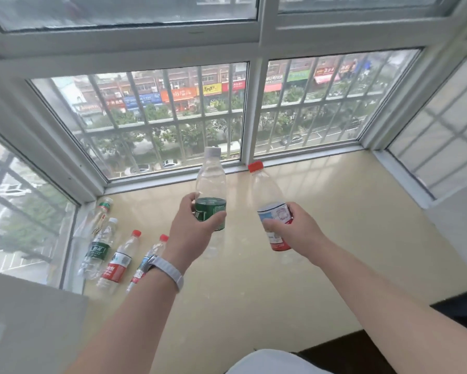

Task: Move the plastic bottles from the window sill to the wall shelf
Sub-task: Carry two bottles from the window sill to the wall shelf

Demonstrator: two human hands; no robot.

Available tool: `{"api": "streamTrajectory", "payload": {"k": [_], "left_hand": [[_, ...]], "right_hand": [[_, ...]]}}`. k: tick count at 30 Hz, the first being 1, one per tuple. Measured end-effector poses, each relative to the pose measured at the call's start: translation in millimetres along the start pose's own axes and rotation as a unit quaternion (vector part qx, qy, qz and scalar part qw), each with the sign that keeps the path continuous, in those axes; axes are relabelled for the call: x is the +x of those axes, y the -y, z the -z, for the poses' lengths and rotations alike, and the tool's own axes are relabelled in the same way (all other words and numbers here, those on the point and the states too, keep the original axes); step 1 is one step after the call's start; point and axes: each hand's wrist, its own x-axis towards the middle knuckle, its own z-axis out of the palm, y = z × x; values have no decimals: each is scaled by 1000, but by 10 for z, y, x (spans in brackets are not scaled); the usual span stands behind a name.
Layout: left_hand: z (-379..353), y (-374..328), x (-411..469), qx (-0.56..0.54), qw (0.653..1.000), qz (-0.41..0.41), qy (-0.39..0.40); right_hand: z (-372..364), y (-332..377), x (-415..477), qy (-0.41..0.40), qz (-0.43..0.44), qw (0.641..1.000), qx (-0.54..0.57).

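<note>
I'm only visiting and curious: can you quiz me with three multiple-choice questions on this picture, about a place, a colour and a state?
1. The loose bottles lie on the window sill's: A. left end B. right end C. middle
2. The right hand's bottle cap is: A. black B. red C. yellow
3. The left hand is: A. empty B. flat on glass C. gripping the green-labelled bottle
Answers: 1 A, they lie by the left pane. 2 B, the red-capped bottle shows it. 3 C, it wraps the label.

Left grip (193, 233), right grip (294, 230), both curled, outstretched
</note>
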Motion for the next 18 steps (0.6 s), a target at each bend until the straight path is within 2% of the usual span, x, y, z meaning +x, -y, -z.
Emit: {"api": "streamTrajectory", "payload": {"k": [9, 18], "left_hand": [[-254, -141, -428, -33, 996, -47, 68], [-669, -451, -680, -32, 988, -90, 123]], "right_hand": [[323, -106, -658, -81, 32, 992, 90], [945, -215, -1107, -168, 67, 977, 113]]}}
